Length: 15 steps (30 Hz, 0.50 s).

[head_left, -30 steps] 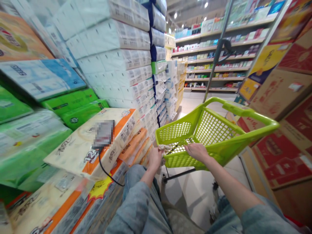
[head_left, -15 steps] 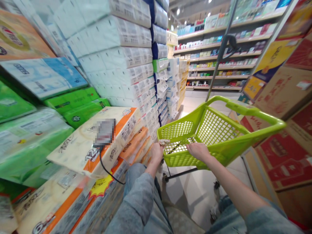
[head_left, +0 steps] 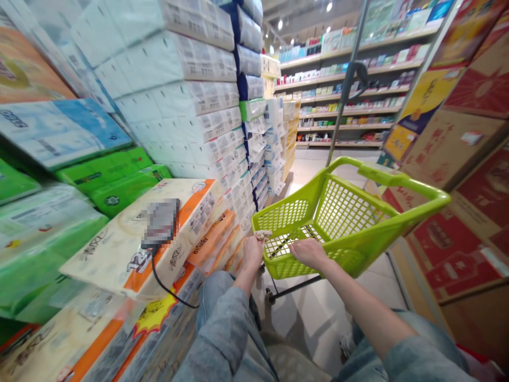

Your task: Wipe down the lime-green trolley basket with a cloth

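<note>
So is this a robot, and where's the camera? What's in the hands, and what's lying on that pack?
No robot here, just a person's two bare hands. The camera sits on their head, looking forward and down. The left hand's grip seems to hold a pale cloth-like bit at the edge of a green shopping cart. The right hand's grip is closed beside it; I can't see anything inside. On the cream-and-orange pack lies a blurred-out device with a black cable.
</note>
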### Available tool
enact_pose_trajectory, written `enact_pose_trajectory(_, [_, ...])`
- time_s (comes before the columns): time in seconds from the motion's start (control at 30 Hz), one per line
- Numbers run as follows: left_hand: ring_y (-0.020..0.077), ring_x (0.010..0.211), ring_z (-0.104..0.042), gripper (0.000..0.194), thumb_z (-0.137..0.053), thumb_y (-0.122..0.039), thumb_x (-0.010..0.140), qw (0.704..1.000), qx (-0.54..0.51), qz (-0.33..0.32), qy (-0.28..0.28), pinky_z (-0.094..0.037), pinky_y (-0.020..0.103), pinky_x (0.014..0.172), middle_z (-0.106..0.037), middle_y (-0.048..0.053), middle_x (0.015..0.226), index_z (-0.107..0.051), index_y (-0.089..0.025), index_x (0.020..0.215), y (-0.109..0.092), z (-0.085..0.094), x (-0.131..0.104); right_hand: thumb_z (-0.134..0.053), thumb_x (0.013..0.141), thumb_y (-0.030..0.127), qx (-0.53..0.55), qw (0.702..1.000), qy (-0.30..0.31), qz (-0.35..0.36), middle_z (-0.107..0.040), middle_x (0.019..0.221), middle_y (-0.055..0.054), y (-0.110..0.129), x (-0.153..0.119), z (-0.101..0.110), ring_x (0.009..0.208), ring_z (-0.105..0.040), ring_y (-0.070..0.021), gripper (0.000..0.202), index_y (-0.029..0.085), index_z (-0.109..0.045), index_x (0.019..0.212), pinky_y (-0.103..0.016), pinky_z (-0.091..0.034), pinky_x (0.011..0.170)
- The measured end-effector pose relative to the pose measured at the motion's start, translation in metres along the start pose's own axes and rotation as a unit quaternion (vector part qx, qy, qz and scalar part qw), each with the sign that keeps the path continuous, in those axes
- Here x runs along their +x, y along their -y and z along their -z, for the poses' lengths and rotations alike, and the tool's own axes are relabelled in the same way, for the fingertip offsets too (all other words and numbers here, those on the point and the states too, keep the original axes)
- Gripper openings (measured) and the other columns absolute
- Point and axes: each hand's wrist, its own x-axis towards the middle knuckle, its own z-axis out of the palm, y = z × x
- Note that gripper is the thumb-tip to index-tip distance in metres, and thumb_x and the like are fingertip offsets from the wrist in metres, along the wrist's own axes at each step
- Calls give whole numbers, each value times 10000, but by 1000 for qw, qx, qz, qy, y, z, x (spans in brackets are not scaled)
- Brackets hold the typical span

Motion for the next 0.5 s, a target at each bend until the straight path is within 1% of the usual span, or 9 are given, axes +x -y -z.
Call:
enact_pose_trajectory(0.1, [170, 695, -605, 224, -471, -187, 784, 999, 3, -13, -42, -452, 264, 664, -666, 96, 728, -690, -138, 788, 0, -5, 9, -220, 930, 339, 0, 1000, -9, 1, -706, 788, -97, 1, 0, 2, 756, -657, -186, 542, 158, -698, 750, -245, -416, 651])
enact_pose_trajectory(0.2, [189, 793, -604, 204, -485, -196, 784, 998, 9, -28, -63, -452, 279, 724, -661, 104, 807, -668, -127, 843, -1, -10, 6, -228, 925, 339, -7, 1000, -6, -14, -705, 770, -105, 3, 1, 2, 736, -659, -196, 542, 152, -699, 732, -250, -417, 631])
enact_pose_trajectory(0.27, [210, 850, -596, 226, -486, -222, 793, 998, 4, -27, -53, -448, 296, 744, -646, 128, 863, -645, -103, 901, -1, -13, -3, -223, 924, 338, -9, 1000, -5, -25, -704, 762, -108, 3, 2, 1, 731, -661, -206, 552, 148, -701, 724, -256, -418, 620])
enact_pose_trajectory(0.33, [223, 860, -590, 264, -482, -251, 801, 999, -2, -27, -42, -447, 308, 736, -631, 147, 889, -617, -87, 957, 0, -18, -15, -214, 925, 343, -9, 999, -7, -34, -704, 756, -112, 1, 2, 0, 731, -662, -213, 566, 147, -705, 724, -263, -419, 615])
enact_pose_trajectory(0.43, [214, 840, -590, 285, -483, -272, 801, 998, -1, -33, -47, -443, 300, 716, -624, 139, 904, -595, -101, 999, 2, -26, -32, -212, 927, 354, -9, 999, -4, -42, -701, 753, -127, -3, -1, 0, 735, -660, -209, 578, 137, -706, 722, -259, -418, 620])
enact_pose_trajectory(0.5, [203, 822, -594, 262, -482, -268, 801, 998, 5, -32, -52, -440, 287, 703, -628, 127, 886, -602, -115, 976, 3, -30, -36, -220, 926, 355, -5, 999, 2, -38, -701, 769, -131, -6, -4, 2, 745, -658, -202, 570, 132, -706, 730, -253, -417, 631])
